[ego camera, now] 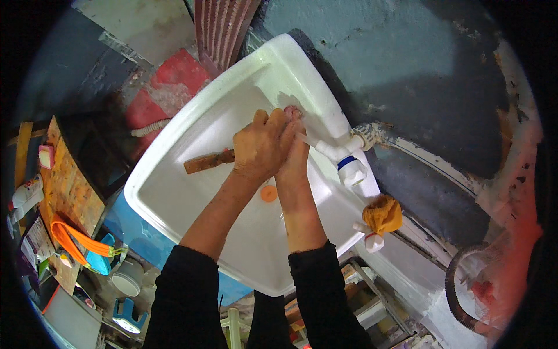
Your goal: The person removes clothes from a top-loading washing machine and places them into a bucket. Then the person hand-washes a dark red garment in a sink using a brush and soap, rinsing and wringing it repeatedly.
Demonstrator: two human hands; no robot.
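Note:
Over a white sink basin, my left hand is closed on an object with a worn wooden handle, which sticks out to the left. My right hand is pressed against the left one, under the white plastic tap; its fingers are largely hidden. A pinkish, wet-looking item shows at the fingertips; I cannot tell which hand holds it. Water seems to run from the spout onto my hands. An orange drain cover lies below, between my forearms.
A second tap with a yellow cloth stands at the sink's right edge. At left, a wooden board carries a pink-and-white sponge or soap and an orange strap. A corrugated hose hangs at lower right.

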